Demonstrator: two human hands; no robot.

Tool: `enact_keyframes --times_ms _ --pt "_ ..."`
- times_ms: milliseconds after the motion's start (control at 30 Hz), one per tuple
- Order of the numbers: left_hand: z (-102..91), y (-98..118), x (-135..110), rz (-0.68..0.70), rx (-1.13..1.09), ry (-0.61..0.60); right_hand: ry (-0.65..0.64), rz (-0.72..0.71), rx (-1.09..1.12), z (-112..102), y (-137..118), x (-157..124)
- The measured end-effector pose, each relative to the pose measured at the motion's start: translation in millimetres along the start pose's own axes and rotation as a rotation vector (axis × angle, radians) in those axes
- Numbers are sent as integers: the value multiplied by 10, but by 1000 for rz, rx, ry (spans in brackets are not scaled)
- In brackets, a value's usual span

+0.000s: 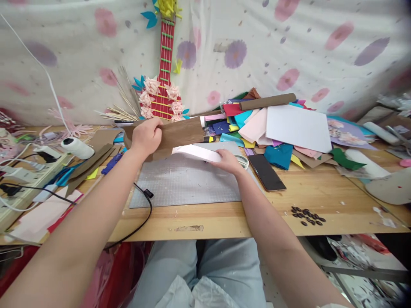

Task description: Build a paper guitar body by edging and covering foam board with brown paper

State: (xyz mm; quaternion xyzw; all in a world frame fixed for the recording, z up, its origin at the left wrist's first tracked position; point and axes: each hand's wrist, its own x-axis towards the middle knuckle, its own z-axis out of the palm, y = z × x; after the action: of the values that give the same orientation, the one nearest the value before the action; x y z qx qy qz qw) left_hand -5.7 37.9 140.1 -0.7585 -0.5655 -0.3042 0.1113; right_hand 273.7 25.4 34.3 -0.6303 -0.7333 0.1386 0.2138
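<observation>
My left hand (147, 137) is closed on a sheet of brown paper (184, 132), raised over the far part of the cutting mat. Between the fingers and thumb of my right hand (227, 162) is a flat white piece (196, 152), its far end close to the paper's lower edge; whether they touch I cannot tell. Below both lies the grey gridded cutting mat (189, 182). Just beyond my right wrist is a pale looped thing (243, 161), partly hidden. A dark phone (267, 172) lies to the right of that hand.
Coloured paper and a white sheet (297, 127) pile up at the back right. A red paper guitar (165, 64) with pink flowers stands behind. Dark oval pieces (308, 216) lie front right. A power strip (32, 184), thread spool (77, 147) and black cable (150, 209) are left.
</observation>
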Motion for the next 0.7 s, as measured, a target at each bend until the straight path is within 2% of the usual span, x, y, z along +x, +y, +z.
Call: enact_keyframes --times_ms 67,133,267,433,500,567,633,700 --pt "-83 -23 28 31 -16 -91 -102 -13 -44 -51 -52 -30" --pt "-72 -18 14 80 -36 -202 -176 -6 -88 -82 -72 -66" --pt "111 102 -52 127 -74 -380 -276 -25 -103 -107 -1 -147" --pt "400 425 -126 221 -104 -560 -373 -185 -31 -167 146 -211" --pt "529 540 -171 290 -114 -595 -344 -178 -5 -203 180 -210" --pt "664 604 -219 338 -119 -586 -252 -104 61 -236 193 -195" --pt "787 614 -254 369 -113 -555 -103 -34 124 -265 173 -173" --pt "881 588 -264 402 -97 -525 60 -57 114 -292 107 -153"
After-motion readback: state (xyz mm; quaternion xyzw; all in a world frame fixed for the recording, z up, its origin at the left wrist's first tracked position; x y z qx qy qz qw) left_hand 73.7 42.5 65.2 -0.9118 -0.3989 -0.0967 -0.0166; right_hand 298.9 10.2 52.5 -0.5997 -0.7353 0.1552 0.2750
